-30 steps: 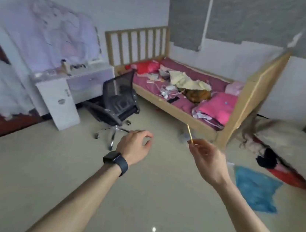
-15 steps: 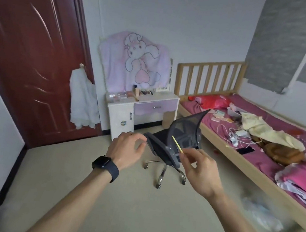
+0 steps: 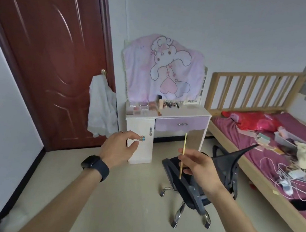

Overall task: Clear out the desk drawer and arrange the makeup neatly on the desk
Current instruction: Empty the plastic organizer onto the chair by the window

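Note:
A small white desk [image 3: 185, 113] stands against the far wall, its lilac drawer [image 3: 182, 123] closed. Makeup items [image 3: 157, 104] lie in a row along the back of the desktop. My left hand [image 3: 119, 146], raised in front of the desk's white cabinet, pinches a small blue object [image 3: 142, 138] between thumb and forefinger. My right hand [image 3: 198, 167] is held out at the same height, pinching a thin yellow stick [image 3: 184, 148] upright. Both hands are well short of the desk.
A black office chair [image 3: 216, 173] stands tilted between me and the desk. A wooden bed [image 3: 270, 155] strewn with clothes and cables runs along the right. A dark red door [image 3: 46, 50] with a white garment [image 3: 101, 109] hanging from it is on the left.
The view has swung left from the bed to the desk and door, and the desk now looks nearer. Both hands keep their pinch, and the stick now stands upright.

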`<move>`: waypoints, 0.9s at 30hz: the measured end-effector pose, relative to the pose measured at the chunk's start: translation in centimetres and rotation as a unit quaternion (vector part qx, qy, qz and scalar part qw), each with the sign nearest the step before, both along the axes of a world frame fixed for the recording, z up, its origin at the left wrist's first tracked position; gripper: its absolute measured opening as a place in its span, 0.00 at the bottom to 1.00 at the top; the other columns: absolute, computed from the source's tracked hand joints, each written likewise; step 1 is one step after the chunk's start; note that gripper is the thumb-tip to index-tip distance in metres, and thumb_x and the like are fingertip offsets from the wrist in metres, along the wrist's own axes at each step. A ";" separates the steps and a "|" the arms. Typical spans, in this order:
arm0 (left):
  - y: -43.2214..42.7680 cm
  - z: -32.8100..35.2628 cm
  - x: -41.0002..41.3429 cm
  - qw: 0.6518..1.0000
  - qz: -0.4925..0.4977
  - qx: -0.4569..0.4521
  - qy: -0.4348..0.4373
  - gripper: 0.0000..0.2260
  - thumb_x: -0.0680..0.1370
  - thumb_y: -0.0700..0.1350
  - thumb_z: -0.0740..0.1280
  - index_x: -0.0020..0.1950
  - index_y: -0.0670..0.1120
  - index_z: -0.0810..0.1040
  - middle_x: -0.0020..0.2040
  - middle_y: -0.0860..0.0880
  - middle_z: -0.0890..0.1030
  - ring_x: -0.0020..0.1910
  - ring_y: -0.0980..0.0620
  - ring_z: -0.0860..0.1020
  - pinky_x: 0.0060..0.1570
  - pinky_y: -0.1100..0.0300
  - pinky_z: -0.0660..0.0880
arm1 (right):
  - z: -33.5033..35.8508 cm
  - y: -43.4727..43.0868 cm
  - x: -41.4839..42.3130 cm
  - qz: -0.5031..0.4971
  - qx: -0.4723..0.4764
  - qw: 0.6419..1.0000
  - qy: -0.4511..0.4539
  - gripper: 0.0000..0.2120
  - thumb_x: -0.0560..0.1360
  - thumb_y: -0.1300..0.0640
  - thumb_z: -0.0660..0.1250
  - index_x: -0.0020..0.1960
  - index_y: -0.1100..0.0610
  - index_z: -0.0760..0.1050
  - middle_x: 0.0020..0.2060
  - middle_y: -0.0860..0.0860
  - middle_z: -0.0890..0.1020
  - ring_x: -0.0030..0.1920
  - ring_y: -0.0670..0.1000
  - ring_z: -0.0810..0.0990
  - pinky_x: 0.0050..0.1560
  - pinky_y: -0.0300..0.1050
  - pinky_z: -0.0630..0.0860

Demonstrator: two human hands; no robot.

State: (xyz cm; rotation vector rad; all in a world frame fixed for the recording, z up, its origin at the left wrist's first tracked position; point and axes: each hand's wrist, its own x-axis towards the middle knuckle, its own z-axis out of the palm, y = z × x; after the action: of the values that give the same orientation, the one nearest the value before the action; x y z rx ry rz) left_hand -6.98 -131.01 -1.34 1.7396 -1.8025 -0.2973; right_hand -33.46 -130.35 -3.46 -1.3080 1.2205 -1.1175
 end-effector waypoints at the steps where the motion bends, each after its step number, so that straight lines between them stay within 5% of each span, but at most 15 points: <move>1: -1.8 -0.4 0.6 1.000 0.009 0.001 0.006 0.10 0.80 0.46 0.67 0.60 0.52 0.83 0.58 0.54 0.83 0.59 0.52 0.79 0.58 0.54 0.75 | -0.3 -2.0 0.4 0.009 0.017 1.000 -0.013 0.08 0.78 0.64 0.70 0.57 0.60 0.82 0.45 0.61 0.82 0.44 0.55 0.79 0.41 0.37 0.79; 7: -12.4 -4.5 4.3 0.998 0.026 0.035 0.037 0.10 0.80 0.44 0.67 0.59 0.50 0.83 0.56 0.51 0.83 0.56 0.52 0.79 0.60 0.54 0.74 | -3.5 -13.7 4.7 0.039 0.075 0.996 -0.032 0.08 0.78 0.63 0.70 0.57 0.60 0.82 0.43 0.56 0.83 0.44 0.53 0.81 0.44 0.40 0.79; 15: -29.7 -10.0 11.9 0.994 0.016 0.097 0.051 0.10 0.80 0.50 0.66 0.60 0.55 0.80 0.57 0.57 0.81 0.53 0.56 0.78 0.58 0.57 0.74 | -8.1 -29.2 11.5 0.000 0.124 0.992 -0.038 0.07 0.77 0.60 0.71 0.54 0.53 0.85 0.48 0.58 0.85 0.48 0.57 0.84 0.62 0.58 0.77; 27: -52.4 -17.4 18.0 0.976 -0.009 0.208 0.066 0.10 0.79 0.51 0.66 0.60 0.57 0.79 0.55 0.59 0.80 0.54 0.56 0.79 0.58 0.57 0.75 | -13.9 -48.8 17.2 -0.072 0.212 0.973 -0.054 0.08 0.77 0.61 0.72 0.52 0.51 0.86 0.46 0.55 0.86 0.43 0.51 0.85 0.54 0.51 0.79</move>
State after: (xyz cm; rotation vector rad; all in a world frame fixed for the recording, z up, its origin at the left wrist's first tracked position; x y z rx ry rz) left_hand 11.01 -183.45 -18.76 1.9258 -1.7463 -0.8283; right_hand -16.25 -179.15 -17.41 -0.8367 1.3958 -0.9463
